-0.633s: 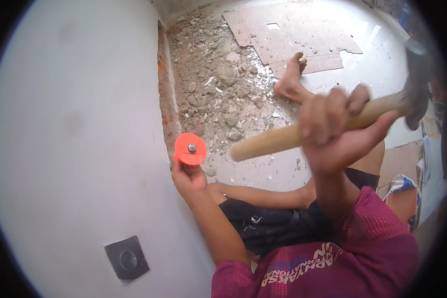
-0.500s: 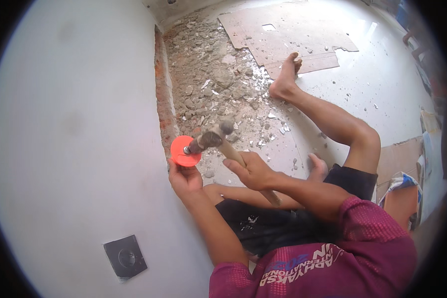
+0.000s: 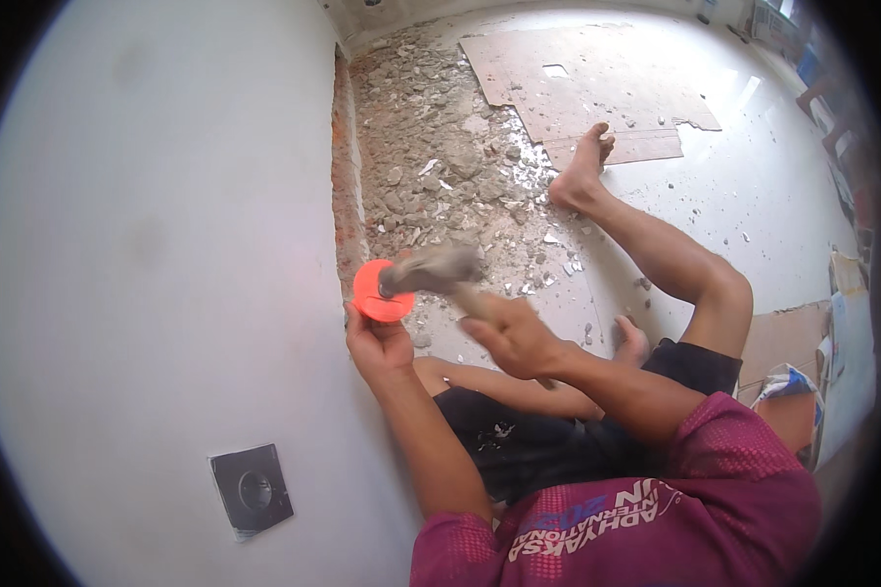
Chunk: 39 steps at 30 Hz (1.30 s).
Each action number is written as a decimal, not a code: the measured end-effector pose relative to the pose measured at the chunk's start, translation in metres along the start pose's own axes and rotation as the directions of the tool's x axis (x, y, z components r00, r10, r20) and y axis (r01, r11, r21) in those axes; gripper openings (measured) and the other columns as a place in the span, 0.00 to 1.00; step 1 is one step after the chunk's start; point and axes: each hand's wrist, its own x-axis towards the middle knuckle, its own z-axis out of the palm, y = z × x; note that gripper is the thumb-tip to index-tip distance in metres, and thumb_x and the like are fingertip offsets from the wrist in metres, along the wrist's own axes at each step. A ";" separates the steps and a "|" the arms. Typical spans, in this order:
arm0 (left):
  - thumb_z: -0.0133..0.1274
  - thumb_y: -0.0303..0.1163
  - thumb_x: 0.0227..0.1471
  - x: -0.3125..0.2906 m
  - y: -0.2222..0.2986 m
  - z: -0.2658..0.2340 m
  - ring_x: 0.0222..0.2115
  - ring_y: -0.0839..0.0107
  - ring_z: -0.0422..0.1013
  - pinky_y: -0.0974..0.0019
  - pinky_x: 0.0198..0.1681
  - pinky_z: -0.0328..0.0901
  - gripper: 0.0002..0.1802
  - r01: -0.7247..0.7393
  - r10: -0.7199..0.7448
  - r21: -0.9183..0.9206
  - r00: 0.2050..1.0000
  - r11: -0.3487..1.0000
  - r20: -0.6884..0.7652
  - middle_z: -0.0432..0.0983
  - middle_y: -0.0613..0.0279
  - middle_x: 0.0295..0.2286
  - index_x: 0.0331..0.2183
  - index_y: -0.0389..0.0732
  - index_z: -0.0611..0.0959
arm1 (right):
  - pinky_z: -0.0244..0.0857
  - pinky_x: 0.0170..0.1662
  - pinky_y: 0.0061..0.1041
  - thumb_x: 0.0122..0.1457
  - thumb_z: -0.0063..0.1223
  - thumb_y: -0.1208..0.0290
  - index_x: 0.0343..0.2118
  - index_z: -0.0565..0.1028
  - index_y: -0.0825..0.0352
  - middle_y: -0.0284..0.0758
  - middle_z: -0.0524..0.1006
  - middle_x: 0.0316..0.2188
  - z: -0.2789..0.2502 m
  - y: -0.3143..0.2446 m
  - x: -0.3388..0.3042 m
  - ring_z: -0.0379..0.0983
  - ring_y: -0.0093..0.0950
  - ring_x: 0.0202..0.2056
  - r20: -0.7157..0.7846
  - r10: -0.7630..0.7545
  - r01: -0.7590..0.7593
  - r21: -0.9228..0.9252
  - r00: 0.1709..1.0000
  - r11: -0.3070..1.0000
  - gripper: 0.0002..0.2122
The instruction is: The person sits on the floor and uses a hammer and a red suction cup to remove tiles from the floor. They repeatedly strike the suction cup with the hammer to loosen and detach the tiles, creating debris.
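My left hand is closed beneath the round orange guard of a chisel, low beside the wall. The guard hides the chisel's shaft and tip and part of my fingers. In my right hand is the wooden handle of a hammer, gripped with the thumb along it. The hammer's head, smeared by motion, is at the chisel's struck end in the middle of the guard; whether they touch I cannot tell.
A strip of exposed brick runs along the wall's foot. Broken rubble covers the floor beside it. A cardboard sheet lies beyond my outstretched foot. A dark square socket plate is on the wall at lower left.
The view has shifted slightly, so the scene sits a little further right. The hammer head has gone from sharp to motion-blurred near the chisel. Both hands keep their grips.
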 end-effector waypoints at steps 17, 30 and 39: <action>0.46 0.34 0.60 0.019 0.009 -0.024 0.43 0.64 0.73 0.62 0.49 0.71 0.17 -0.077 0.073 -0.095 0.996 0.993 -0.044 0.74 0.51 0.42 0.44 0.30 0.73 | 0.60 0.26 0.31 0.61 0.48 0.55 0.26 0.71 0.70 0.36 0.69 0.15 0.012 -0.003 0.006 0.66 0.27 0.21 0.305 0.332 -0.359 0.035 0.892 0.933 0.19; 0.46 0.36 0.60 -0.023 -0.051 -0.034 0.44 0.68 0.70 0.60 0.48 0.68 0.15 0.022 -0.029 0.214 0.999 0.977 0.030 0.73 0.57 0.41 0.42 0.35 0.74 | 0.51 0.10 0.17 0.65 0.43 0.54 0.24 0.63 0.63 0.24 0.61 0.10 -0.130 0.016 -0.077 0.56 0.14 0.09 -0.099 0.657 -0.554 0.454 0.747 0.698 0.18; 0.44 0.33 0.60 -0.006 -0.022 -0.026 0.46 0.65 0.70 0.61 0.52 0.66 0.18 -0.047 0.066 0.335 0.997 0.941 -0.047 0.72 0.53 0.44 0.45 0.29 0.72 | 0.53 0.13 0.17 0.67 0.36 0.58 0.23 0.61 0.64 0.28 0.62 0.11 -0.152 0.026 -0.097 0.56 0.16 0.09 -0.124 0.705 -0.592 0.454 0.698 0.666 0.18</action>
